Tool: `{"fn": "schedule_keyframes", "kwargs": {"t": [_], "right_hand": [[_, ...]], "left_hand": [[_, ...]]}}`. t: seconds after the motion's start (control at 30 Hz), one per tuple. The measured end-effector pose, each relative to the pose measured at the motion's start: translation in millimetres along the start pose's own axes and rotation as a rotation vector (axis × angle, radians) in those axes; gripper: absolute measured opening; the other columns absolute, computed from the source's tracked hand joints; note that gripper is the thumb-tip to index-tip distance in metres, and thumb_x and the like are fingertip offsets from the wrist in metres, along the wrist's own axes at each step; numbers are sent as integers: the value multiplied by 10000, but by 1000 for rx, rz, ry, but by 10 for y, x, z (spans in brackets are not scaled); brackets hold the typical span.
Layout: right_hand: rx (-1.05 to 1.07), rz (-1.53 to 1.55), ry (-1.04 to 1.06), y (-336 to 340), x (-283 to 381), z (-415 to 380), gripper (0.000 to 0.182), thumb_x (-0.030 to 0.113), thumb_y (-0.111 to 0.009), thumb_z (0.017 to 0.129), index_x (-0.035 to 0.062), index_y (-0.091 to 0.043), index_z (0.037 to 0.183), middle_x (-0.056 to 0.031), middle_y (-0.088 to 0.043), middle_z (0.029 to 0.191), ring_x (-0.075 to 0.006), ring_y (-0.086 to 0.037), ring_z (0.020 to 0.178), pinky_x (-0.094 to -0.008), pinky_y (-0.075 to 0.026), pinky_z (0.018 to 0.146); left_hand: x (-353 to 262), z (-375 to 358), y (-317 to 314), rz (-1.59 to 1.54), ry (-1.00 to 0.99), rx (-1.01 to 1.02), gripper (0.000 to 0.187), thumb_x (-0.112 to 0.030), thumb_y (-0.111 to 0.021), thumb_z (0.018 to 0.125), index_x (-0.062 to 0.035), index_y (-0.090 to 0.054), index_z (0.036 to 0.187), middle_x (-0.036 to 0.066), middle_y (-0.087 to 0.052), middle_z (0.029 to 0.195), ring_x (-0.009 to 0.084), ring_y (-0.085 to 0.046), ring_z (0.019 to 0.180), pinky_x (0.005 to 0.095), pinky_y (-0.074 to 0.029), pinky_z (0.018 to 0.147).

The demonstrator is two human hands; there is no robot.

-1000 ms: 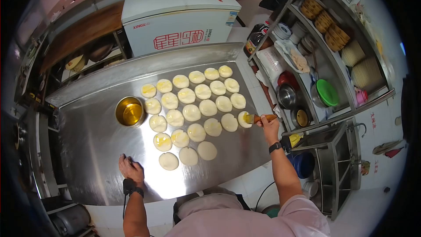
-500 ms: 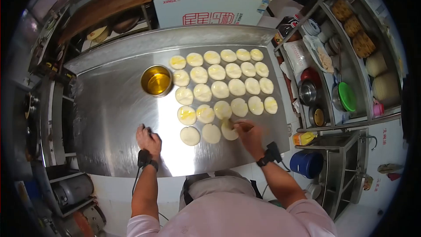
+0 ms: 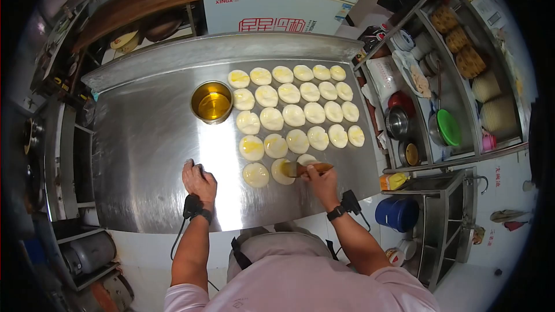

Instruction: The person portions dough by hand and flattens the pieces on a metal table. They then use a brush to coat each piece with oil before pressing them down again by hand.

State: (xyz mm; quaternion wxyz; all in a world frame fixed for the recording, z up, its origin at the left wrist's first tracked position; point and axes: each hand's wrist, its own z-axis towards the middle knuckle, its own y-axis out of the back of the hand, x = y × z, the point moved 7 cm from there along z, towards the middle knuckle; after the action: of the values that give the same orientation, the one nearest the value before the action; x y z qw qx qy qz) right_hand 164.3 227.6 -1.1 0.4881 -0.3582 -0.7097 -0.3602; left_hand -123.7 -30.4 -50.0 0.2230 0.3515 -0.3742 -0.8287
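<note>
My right hand (image 3: 321, 180) grips the wooden handle of a brush (image 3: 315, 169), whose bristles rest on a round dough piece (image 3: 282, 171) in the nearest row. Rows of flat dough rounds (image 3: 293, 115) lie on the steel table (image 3: 144, 138), many with yellow oil on top. Left of the rows stands a metal bowl of golden oil (image 3: 212, 103). My left hand (image 3: 199, 182) rests on the table near its front edge, fingers loosely apart, holding nothing. Part of another round (image 3: 307, 159) shows behind the brush and my right hand.
A white chest freezer (image 3: 277, 6) stands behind the table's raised back edge. On the right are metal shelves with bowls, a green lid (image 3: 448, 127) and baskets, above a blue bucket (image 3: 397, 215). A gas cylinder (image 3: 89, 253) sits at the lower left.
My right hand and the brush have moved left, from between the two nearest rows onto a round in the nearest row. My left hand stays on the table. The view has shifted slightly.
</note>
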Motion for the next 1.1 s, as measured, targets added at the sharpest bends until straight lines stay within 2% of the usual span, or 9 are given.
{"fn": "schedule_keyframes", "kwargs": {"t": [0.2,0.3,0.37,0.57,0.8,0.9,1.0,1.07,1.1], "right_hand": [[-146,68,8,638,30,-60,154,69,-642,934,-78,-670,896,-79,-675,756,-112,-623,630,-244,-516,594],[-131,-48,68,738,53,-116,152,84,-651,931,-65,-681,920,-62,-675,742,-105,-623,632,-245,-513,593],[-12,-96,66,643,91,-164,143,89,-655,923,-47,-696,930,-54,-682,732,-94,-617,630,-248,-497,579],[-122,-214,177,1145,100,289,166,112,-679,903,-50,-708,922,-66,-703,747,-85,-603,622,-259,-479,570],[-91,-209,342,708,493,924,145,81,-658,920,-57,-702,928,-38,-696,778,-79,-627,682,-240,-509,631],[-17,-430,375,587,597,990,139,76,-661,918,-57,-701,929,-45,-698,792,-80,-631,687,-241,-521,639],[34,-229,292,355,626,1130,138,66,-664,913,-62,-684,959,-66,-692,806,-96,-647,689,-244,-535,637],[59,303,217,98,540,1414,171,108,-698,900,-58,-676,940,-87,-695,815,-110,-665,686,-243,-528,588],[61,306,218,15,488,1503,171,108,-698,900,-58,-676,940,-87,-695,815,-110,-665,686,-243,-528,588]], "left_hand": [[-25,1,14,31,8,28,266,-69,-558,777,15,-600,1026,260,-554,1281,429,-494,1227,509,-363,1073],[-52,12,23,29,12,14,225,-43,-552,767,28,-603,975,247,-560,1254,427,-492,1218,522,-359,1078],[-52,4,21,31,5,22,235,-41,-549,766,25,-602,985,249,-563,1255,433,-499,1207,521,-363,1074],[-27,-1,-2,52,2,20,239,-61,-548,780,15,-589,1003,268,-549,1274,448,-495,1204,518,-374,1061],[-74,18,26,88,8,34,245,-56,-541,779,19,-587,1008,272,-550,1269,453,-493,1197,522,-372,1060],[-102,47,12,60,9,23,254,-47,-534,772,38,-588,1006,279,-553,1257,463,-492,1190,533,-368,1062],[-82,-1,13,93,6,22,248,-47,-532,777,39,-585,1004,278,-548,1263,463,-490,1190,535,-364,1063],[-93,17,18,94,25,43,244,-47,-529,782,39,-585,1002,278,-551,1262,465,-492,1193,538,-364,1065],[-99,17,36,96,25,41,244,-47,-529,782,39,-585,1002,278,-551,1262,465,-492,1193,538,-364,1065]]}}
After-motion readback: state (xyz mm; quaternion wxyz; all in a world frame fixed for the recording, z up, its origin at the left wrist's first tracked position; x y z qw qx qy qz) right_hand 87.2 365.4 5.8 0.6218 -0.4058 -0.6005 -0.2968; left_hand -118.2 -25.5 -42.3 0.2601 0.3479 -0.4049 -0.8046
